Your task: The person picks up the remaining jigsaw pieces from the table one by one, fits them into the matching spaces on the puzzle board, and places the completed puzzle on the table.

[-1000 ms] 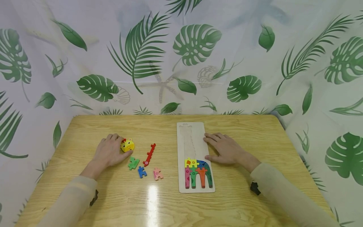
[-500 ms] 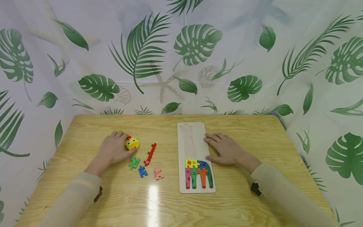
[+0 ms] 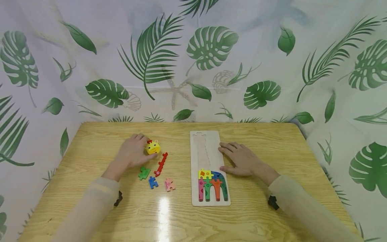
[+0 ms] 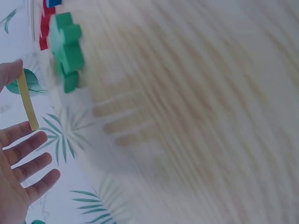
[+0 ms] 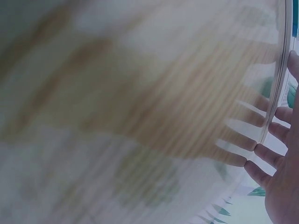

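Note:
My left hand [image 3: 133, 151] pinches a yellow giraffe-head puzzle piece [image 3: 153, 147] between thumb and forefinger. Seen edge-on in the left wrist view, the piece [image 4: 27, 99] is held clear of the table, the other fingers spread. Fingers fairly straight, my right hand [image 3: 242, 159] touches the right edge of the pale puzzle board [image 3: 213, 148]. Colourful body and leg pieces [image 3: 211, 183] fill the board's lower part, while the long neck recess above is bare. Right of and below the left hand lie a red strip piece [image 3: 161, 164] and a green puzzle piece [image 3: 144, 173].
A blue puzzle piece [image 3: 153, 182] and a pink puzzle piece [image 3: 170, 184] lie between the left forearm and the board. The wooden table [image 3: 257, 222] ends at a leaf-patterned cloth [image 3: 169, 67] behind and at both sides.
My left hand has carried the giraffe-head piece to the right and slightly away, past the green piece toward the top of the red strip. The right hand stays by the board.

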A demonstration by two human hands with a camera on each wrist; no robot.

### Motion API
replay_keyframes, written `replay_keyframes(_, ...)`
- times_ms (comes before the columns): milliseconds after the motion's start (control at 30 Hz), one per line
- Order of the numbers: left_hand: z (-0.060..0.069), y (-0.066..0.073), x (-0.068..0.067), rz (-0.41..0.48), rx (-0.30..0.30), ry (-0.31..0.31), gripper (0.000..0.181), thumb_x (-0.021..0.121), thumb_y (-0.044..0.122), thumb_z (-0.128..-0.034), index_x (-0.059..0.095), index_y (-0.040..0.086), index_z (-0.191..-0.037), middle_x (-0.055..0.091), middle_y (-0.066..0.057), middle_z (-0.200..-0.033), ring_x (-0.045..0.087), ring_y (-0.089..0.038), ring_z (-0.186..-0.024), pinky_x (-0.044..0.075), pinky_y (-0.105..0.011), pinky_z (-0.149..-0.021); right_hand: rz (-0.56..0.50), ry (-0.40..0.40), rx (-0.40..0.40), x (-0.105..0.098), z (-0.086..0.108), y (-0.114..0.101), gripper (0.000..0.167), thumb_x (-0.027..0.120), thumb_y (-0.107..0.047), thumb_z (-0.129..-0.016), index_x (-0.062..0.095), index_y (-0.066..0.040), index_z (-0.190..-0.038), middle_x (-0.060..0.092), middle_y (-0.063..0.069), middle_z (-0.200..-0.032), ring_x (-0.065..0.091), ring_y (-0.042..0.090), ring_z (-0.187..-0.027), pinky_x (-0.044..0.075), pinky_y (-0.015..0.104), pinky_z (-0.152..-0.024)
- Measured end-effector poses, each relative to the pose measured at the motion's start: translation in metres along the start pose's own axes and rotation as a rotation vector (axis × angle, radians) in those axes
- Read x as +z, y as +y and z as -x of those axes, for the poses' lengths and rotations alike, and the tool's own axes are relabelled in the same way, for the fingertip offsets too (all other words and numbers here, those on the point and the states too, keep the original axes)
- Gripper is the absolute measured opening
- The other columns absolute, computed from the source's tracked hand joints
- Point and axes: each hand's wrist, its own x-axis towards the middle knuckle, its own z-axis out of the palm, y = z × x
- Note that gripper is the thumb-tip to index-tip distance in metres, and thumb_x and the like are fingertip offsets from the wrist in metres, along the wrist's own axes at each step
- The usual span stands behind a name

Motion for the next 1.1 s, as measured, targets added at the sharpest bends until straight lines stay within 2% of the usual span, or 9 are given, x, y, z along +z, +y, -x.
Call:
replay_keyframes(200,-0.008,0.012,0.000,0.010,0.031,-0.003,0.081,0.067,0.066,-0.0912,0.063,0.000,-0.137,0.064,-0.021,-0.142,0.057,-0.042,-0.135,0.048,-0.056,-0.116,0.002,-0.007,0.009,0.003,0.000,0.001,0.086,0.053,-0.074,-0.097,0.044,-0.017,-0.161,0.041,0.008,-0.170,0.042,0.040,-0.152,0.038,0.066,-0.121)
replay_keyframes(367,-0.016,0.021,0.002,0.025,0.051,-0.007,0.081,0.066,0.068,-0.0920,0.062,0.001,-0.138,0.063,-0.019,-0.143,0.057,-0.040,-0.137,0.048,-0.054,-0.117,-0.009,-0.005,0.012,0.003,0.001,0.000,0.085,0.056,-0.072,-0.097,0.045,-0.016,-0.161,0.041,0.008,-0.170,0.043,0.040,-0.152,0.038,0.066,-0.122)
replay_keyframes(567,-0.024,0.032,0.002,0.040,0.058,-0.007,0.081,0.066,0.068,-0.0921,0.062,0.003,-0.140,0.062,-0.018,-0.146,0.055,-0.039,-0.141,0.047,-0.054,-0.119,0.002,0.006,0.008,0.004,0.000,0.002,0.084,0.055,-0.071,-0.097,0.045,-0.017,-0.160,0.041,0.008,-0.170,0.043,0.040,-0.152,0.037,0.065,-0.122)
replay_keyframes(733,-0.029,0.041,0.003,0.034,0.072,-0.031,0.081,0.066,0.067,-0.0931,0.060,0.003,-0.142,0.059,-0.019,-0.150,0.052,-0.040,-0.144,0.044,-0.054,-0.121,0.007,0.005,0.006,0.006,-0.001,0.004,0.085,0.054,-0.072,-0.097,0.044,-0.018,-0.161,0.041,0.007,-0.170,0.044,0.040,-0.152,0.037,0.065,-0.123)
replay_keyframes(1100,-0.044,0.061,0.006,0.057,0.100,-0.044,0.080,0.068,0.065,-0.0922,0.059,0.006,-0.145,0.058,-0.016,-0.153,0.051,-0.037,-0.145,0.045,-0.053,-0.121,-0.010,-0.004,0.017,0.007,-0.002,0.005,0.086,0.054,-0.073,-0.097,0.043,-0.019,-0.162,0.038,0.005,-0.171,0.041,0.039,-0.154,0.036,0.064,-0.124)
